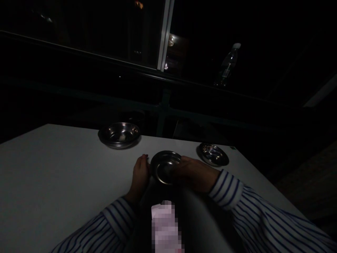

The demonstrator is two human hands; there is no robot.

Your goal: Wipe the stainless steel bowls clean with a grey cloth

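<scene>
A small round steel bowl (162,170) is between my two hands, tilted so that its inside shows. My left hand (140,175) holds it at the left side, the fingers partly hidden behind the rim. My right hand (195,172) grips it from the right, reaching over the rim and covering part of the inside. Deep shadow hides whether anything else is in the right fingers. Beyond my left hand stands a stack of wider steel bowls (119,135), with a small pale patch in the top one. Another steel bowl (213,154) sits beyond my right hand.
The white table (65,175) ends just behind the bowls. A clear plastic bottle (228,66) with a white cap stands farther back, beside a window frame (164,38). Near the front is a pixelated pale pink area (165,226). The surroundings are very dark.
</scene>
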